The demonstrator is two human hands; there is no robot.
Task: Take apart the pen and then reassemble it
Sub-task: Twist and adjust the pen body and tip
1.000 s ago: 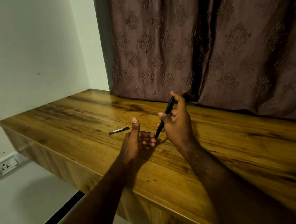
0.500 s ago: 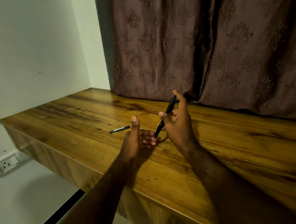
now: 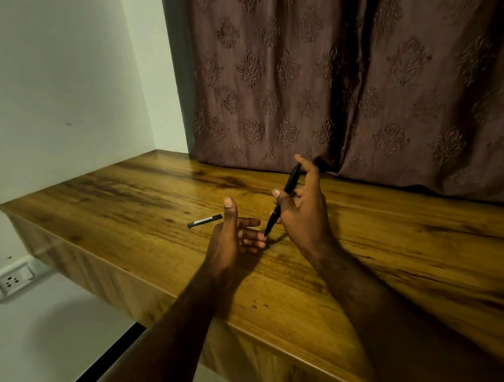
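While the right hand (image 3: 303, 213) pinches the black pen (image 3: 283, 204) between thumb and forefinger, its fingers (image 3: 307, 167) closed on the upper barrel, the pen slants down with its tip touching, or very nearly touching, a fingertip of the left hand (image 3: 234, 235). That left hand is open and holds nothing, thumb raised, palm turned toward the pen. A short dark piece (image 3: 205, 221) (probably the pen's cap, though too small to be sure) lies flat on the worktop (image 3: 383, 269) just left of the pen, beyond the left thumb and apart from both hands.

My judgement is that the risks sit with small parts. If the barrel is unscrewed at this slant, a spring or refill could slide out past the open left hand and roll off the worktop's near edge. Likewise, the loose piece could be knocked away by a careless left-hand sweep.
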